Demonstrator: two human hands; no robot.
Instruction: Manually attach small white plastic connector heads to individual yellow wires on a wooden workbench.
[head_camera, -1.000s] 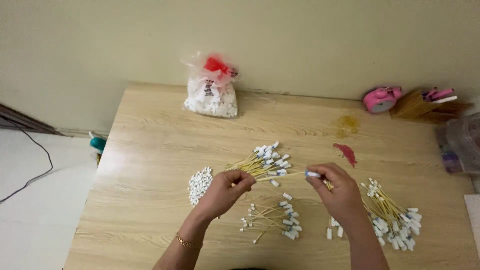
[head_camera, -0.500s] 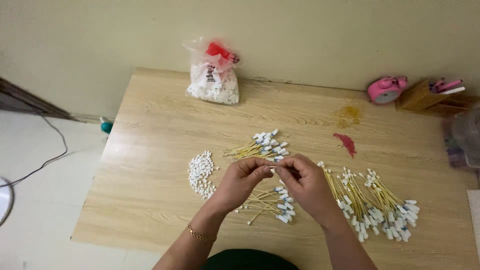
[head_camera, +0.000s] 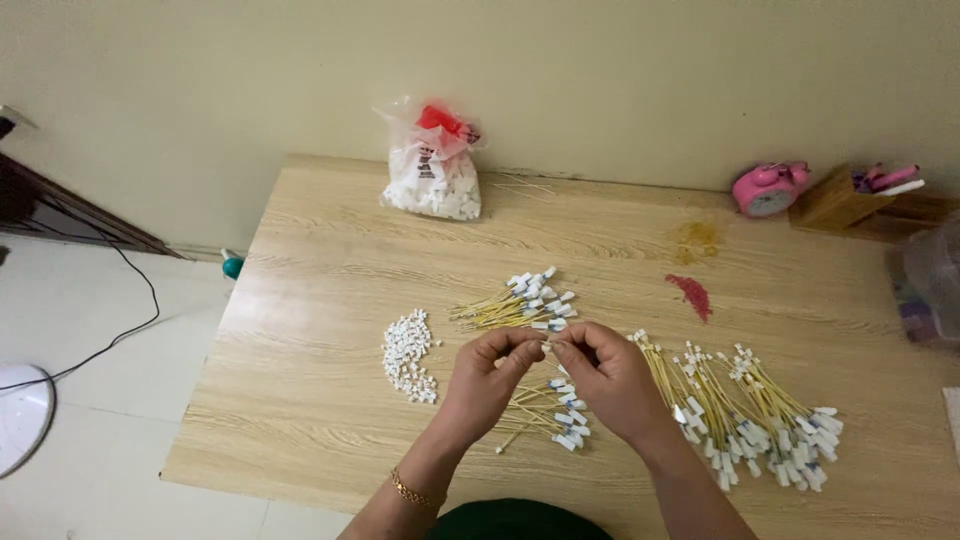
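Note:
My left hand (head_camera: 487, 378) and my right hand (head_camera: 607, 378) meet fingertip to fingertip over the middle of the wooden table (head_camera: 330, 330), pinching a small white connector (head_camera: 546, 346) on a thin yellow wire between them. Just beyond my fingers lies a bundle of yellow wires with white ends (head_camera: 520, 303). Under my hands sits a smaller cluster of the same wires (head_camera: 555, 412). A heap of loose white connectors (head_camera: 408, 354) is left of my left hand. A large spread of wires (head_camera: 745, 415) lies right of my right hand.
A clear plastic bag of white parts with a red piece inside (head_camera: 434, 165) stands at the table's back edge. A pink alarm clock (head_camera: 766, 189) and a wooden holder (head_camera: 840, 203) sit back right. A red stain (head_camera: 692, 294) marks the tabletop. A cable (head_camera: 120, 320) runs over the floor at left.
My right hand came in from the right with a piece and joined my left hand at the table's middle. The view has also shifted, showing more of the wall and floor.

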